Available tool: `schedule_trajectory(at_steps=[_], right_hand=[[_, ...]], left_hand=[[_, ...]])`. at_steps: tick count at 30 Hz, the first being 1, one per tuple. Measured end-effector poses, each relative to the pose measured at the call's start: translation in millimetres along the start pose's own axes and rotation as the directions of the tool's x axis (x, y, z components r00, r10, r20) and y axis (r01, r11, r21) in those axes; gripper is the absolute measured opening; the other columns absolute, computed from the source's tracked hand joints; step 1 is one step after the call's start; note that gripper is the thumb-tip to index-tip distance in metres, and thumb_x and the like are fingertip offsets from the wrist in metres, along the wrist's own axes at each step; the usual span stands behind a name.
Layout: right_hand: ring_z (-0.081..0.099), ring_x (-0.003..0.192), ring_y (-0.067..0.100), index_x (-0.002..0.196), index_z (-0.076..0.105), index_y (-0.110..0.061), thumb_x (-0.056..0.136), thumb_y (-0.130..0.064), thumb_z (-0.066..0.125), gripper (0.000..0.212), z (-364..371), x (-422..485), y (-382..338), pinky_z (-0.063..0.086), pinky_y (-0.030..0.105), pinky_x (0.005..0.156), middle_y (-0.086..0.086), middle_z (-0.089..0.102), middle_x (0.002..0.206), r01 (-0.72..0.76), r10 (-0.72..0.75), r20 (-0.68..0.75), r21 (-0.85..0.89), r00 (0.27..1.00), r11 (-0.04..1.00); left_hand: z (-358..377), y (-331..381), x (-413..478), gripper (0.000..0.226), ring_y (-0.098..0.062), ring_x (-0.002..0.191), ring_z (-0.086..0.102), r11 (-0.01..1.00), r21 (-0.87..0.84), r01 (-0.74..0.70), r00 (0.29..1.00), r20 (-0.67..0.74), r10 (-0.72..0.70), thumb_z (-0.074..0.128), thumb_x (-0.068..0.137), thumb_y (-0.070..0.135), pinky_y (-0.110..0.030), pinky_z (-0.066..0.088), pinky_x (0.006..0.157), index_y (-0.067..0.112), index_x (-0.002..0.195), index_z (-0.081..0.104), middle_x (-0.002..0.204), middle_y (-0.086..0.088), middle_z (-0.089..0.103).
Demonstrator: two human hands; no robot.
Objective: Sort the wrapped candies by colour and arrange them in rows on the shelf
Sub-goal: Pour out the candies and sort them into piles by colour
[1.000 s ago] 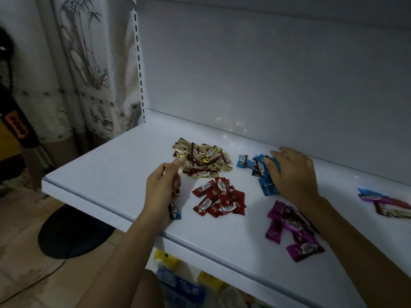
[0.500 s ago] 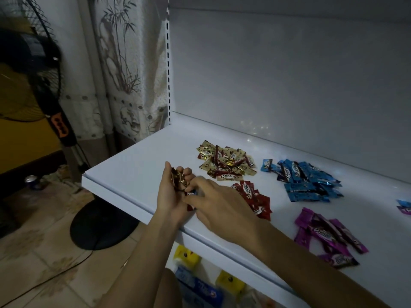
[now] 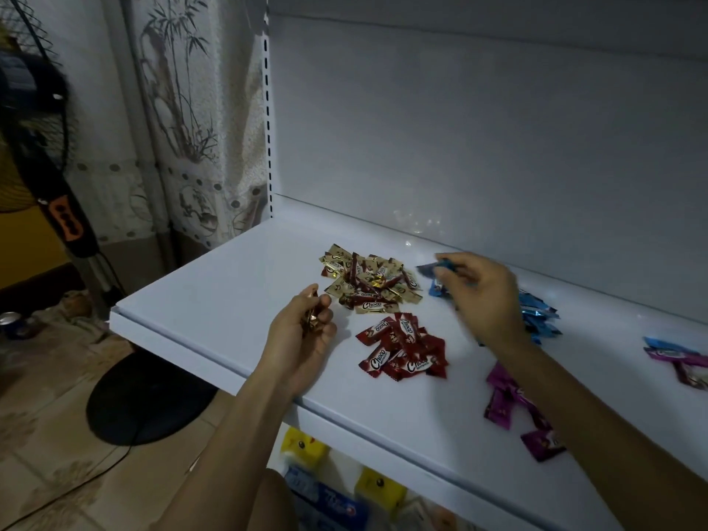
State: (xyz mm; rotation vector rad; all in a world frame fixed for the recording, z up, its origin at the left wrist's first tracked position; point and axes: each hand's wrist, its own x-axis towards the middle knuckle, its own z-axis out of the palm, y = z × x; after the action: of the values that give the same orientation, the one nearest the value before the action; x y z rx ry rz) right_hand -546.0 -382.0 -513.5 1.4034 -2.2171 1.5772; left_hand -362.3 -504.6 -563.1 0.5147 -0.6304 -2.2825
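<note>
Visible only as two arms and a little more. Bare at the left hand (image 3: 302,339) and at the right hand (image 3: 484,300). Bare too along the left forearm (image 3: 230,435) and the right forearm (image 3: 597,427), uncovered up to the frame edge. Slim at the wrists, long in the fingers (image 3: 325,302). Low in the middle, a bare bit of leg (image 3: 274,500).

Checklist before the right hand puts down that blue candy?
1. Right hand pinches a blue candy: ok, though blurred.
2. Blue pile close by that hand: ok.
3. Left hand grips a few candies: ok; colours cannot tell.
4. Gold pile, red pile and purple pile lie apart: ok.
5. Candies at the shelf's right edge are mixed colours: not ok.
6. Rows formed: not ok, loose piles only.
</note>
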Motion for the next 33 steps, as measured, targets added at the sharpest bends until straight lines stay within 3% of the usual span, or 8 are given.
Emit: schedule_trajectory(at_steps=[5,10,13,16,19,26,30,33], right_hand=[[0.066,0.095,0.021,0.109,0.072,-0.016,0.089,-0.019,0.064,0.021,-49,7,66,0.052,0.033,0.081,0.004,0.071,0.106,-0.023,-0.050,-0.151,-0.448,0.987,0.894],[0.061,0.091,0.022,0.113,0.069,-0.025,0.093,-0.054,0.042,0.044,-59,3,105,0.042,0.035,0.084,0.005,0.071,0.098,0.084,0.167,0.222,-0.804,0.961,0.588],[0.058,0.098,0.023,0.113,0.067,-0.024,0.091,-0.056,0.028,0.055,-53,0,98,0.034,0.037,0.094,0.004,0.069,0.099,0.069,0.148,0.179,-0.831,0.973,0.552],[0.062,0.083,0.022,0.100,0.069,-0.017,0.089,-0.059,0.033,0.057,-38,-7,69,0.045,0.040,0.085,0.003,0.069,0.085,0.088,-0.026,0.103,-0.657,0.994,0.749],[0.066,0.078,0.012,0.104,0.068,-0.021,0.080,-0.068,0.046,0.057,-9,-18,10,0.055,0.038,0.077,-0.004,0.070,0.092,-0.119,0.166,0.302,-0.168,0.939,0.979],[0.068,0.070,0.012,0.079,0.070,-0.012,0.081,-0.021,0.072,0.010,32,-5,-26,0.055,0.024,0.071,0.001,0.071,0.075,-0.173,0.107,0.576,0.060,0.810,0.983],[0.063,0.057,0.006,0.089,0.068,-0.010,0.087,-0.013,0.065,0.005,39,14,-13,0.047,0.014,0.051,0.005,0.071,0.083,-0.431,0.301,0.488,0.178,0.819,0.884],[0.058,0.055,0.010,0.096,0.066,-0.006,0.088,-0.013,0.065,0.011,49,32,2,0.045,0.022,0.052,0.008,0.072,0.087,-0.572,0.477,0.358,0.236,0.803,0.786]], left_hand=[[0,-2,1,0.030,-0.007,0.069,0.050,0.991,0.129,-0.044,0.999,0.031,0.040,0.052,0.092,0.003,-0.015,0.048,0.054,0.011,0.120,0.060,0.089,-0.001,0.067],[1,-3,-1,0.037,-0.007,0.072,0.047,0.986,0.139,-0.093,0.996,0.026,0.090,0.052,0.093,0.005,-0.020,0.041,0.070,0.022,0.124,0.061,0.088,0.004,0.060],[3,-4,-3,0.038,-0.006,0.063,0.045,0.986,0.121,-0.112,0.993,0.047,0.107,0.055,0.087,0.009,-0.015,0.041,0.062,0.024,0.121,0.061,0.074,0.005,0.058],[7,-8,-7,0.027,-0.006,0.057,0.047,0.903,0.368,-0.223,0.975,0.084,0.206,0.060,0.085,0.010,-0.014,0.044,0.052,0.017,0.112,0.062,0.071,0.005,0.062],[13,-19,-15,0.019,-0.007,0.062,0.060,0.662,0.636,-0.396,0.918,0.277,0.284,0.067,0.080,0.011,-0.017,0.048,0.055,0.002,0.096,0.061,0.072,0.005,0.067],[11,-21,-15,0.014,-0.010,0.079,0.067,0.526,0.714,-0.462,0.887,0.359,0.291,0.069,0.082,0.008,-0.018,0.050,0.065,0.008,0.097,0.069,0.086,-0.001,0.071],[5,-22,-7,0.038,-0.023,0.113,0.058,0.502,0.766,-0.401,0.913,0.289,0.288,0.055,0.093,0.007,-0.031,0.052,0.090,0.025,0.126,0.060,0.121,-0.007,0.063],[6,-20,-6,0.052,-0.018,0.106,0.060,0.513,0.760,-0.400,0.910,0.259,0.325,0.052,0.095,0.001,-0.019,0.049,0.082,0.029,0.138,0.046,0.117,-0.006,0.063]])
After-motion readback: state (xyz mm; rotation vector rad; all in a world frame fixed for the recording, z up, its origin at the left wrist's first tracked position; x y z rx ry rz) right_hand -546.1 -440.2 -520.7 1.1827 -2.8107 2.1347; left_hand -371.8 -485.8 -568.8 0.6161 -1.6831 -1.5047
